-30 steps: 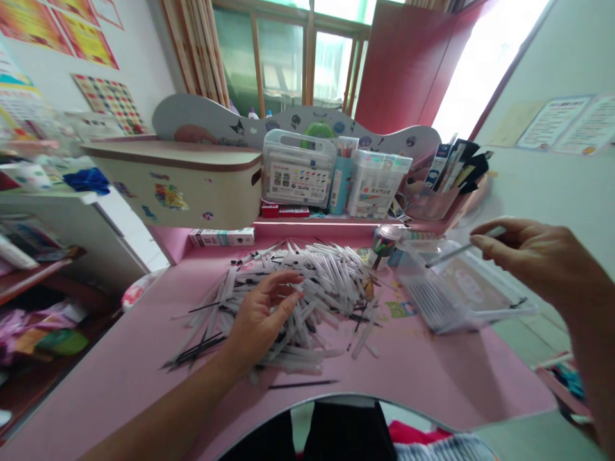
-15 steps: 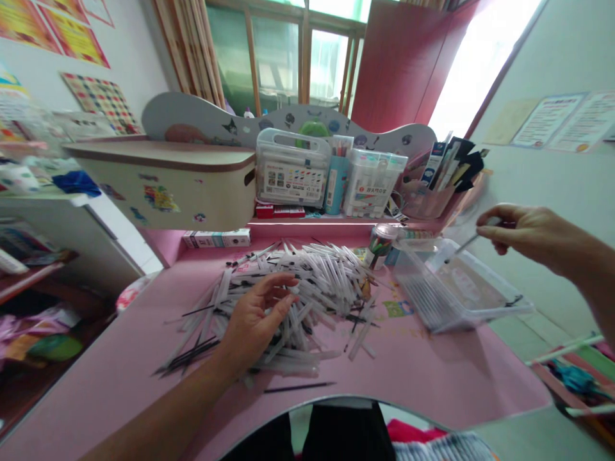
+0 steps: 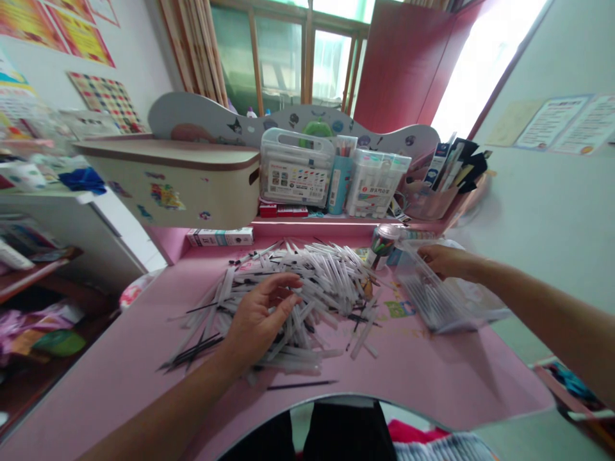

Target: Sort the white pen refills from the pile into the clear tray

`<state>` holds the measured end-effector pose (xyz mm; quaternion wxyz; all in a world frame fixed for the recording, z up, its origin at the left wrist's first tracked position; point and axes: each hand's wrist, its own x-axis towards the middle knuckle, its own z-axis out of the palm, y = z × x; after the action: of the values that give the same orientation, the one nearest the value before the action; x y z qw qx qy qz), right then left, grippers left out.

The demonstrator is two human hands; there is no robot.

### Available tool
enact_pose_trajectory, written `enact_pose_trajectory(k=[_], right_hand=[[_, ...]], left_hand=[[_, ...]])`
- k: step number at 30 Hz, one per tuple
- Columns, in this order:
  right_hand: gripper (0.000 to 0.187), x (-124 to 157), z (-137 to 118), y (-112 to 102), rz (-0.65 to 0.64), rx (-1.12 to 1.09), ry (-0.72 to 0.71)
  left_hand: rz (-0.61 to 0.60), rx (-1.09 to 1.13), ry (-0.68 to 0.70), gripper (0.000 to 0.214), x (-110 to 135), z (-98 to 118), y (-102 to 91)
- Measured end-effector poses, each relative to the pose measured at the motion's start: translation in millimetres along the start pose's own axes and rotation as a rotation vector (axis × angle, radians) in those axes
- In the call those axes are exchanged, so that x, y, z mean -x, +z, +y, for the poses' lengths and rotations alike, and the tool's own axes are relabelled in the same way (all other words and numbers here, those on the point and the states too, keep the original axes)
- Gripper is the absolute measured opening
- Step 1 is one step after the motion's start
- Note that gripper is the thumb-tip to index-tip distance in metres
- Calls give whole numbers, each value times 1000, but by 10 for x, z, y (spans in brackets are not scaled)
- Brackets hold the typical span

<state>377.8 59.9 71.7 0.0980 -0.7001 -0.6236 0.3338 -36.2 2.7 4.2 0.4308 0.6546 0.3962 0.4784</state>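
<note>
My left hand [image 3: 262,314] rests over the front of a large loose pile of white pen barrels [image 3: 331,269], thumb and fingers curved and apart, with nothing clearly held. To the right, my right hand [image 3: 446,261] reaches down inside a clear plastic bin [image 3: 480,314]. Its fingers are curled together; whether anything is between them is hidden. Long pale pens [image 3: 432,298] lie in the bin, seen through its wall. Several thin black refills [image 3: 195,352] lie left of the pile, and one black refill [image 3: 302,385] lies alone near the desk's front edge.
Behind the pile are a narrow box [image 3: 221,237] and a clear jar of pens [image 3: 383,243]. The shelf above holds a lidded cream storage box [image 3: 182,192], a marker case [image 3: 295,173], a second marker box [image 3: 377,186] and a pen holder [image 3: 430,198]. The pink desk [image 3: 384,384] has a curved front edge.
My right hand has moved left and down from above the bin's right side into the bin; the pen it held is out of sight. My left hand stays over the pile.
</note>
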Motion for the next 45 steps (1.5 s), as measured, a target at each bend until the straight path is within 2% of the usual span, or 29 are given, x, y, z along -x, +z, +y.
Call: enact_pose_trajectory(k=[4,8,10,13,16,18,20,22,25,28,31,35,40,43,45], right_hand=[[11,-36,-19,109,-3,94,-8],[5,-29,-36,174,106,159,-125],[6,-39,-57,156,153,230,-137],[7,-6,-144,34,199,297,-74],[7,194,-351,-107,357,332,-69],[12,419,-553,-110,533,389,-209],[16,651,-767,10,598,392,-352],[16,813,-940,240,528,388,-496],[21,842,-1029,671,295,413,-636],[20,676,-909,1034,135,498,-629],[19,488,-715,1241,137,596,-582],[23,364,-576,1340,113,678,-594],[20,326,-571,1406,87,714,-575],[17,344,-595,1370,119,692,-592],[16,393,-646,1285,183,627,-623]], left_hand=[[-4,-12,-4,24,7,-5,3],[-6,-26,-6,23,-5,-3,7],[1,-30,-3,22,-10,3,8],[15,-34,1,21,-14,16,7],[27,-42,-10,22,-21,28,7],[32,-42,-18,22,-25,32,9],[37,-46,-13,22,-26,34,9],[43,-58,-2,22,-22,39,8],[53,-85,-2,21,-15,55,4],[56,-94,-13,21,-20,72,3],[57,-100,-10,21,-33,69,5],[51,-110,6,20,-32,41,2],[48,-121,-11,20,-18,26,-10],[37,-129,2,20,-15,39,-14],[31,-153,18,19,-13,56,-14]])
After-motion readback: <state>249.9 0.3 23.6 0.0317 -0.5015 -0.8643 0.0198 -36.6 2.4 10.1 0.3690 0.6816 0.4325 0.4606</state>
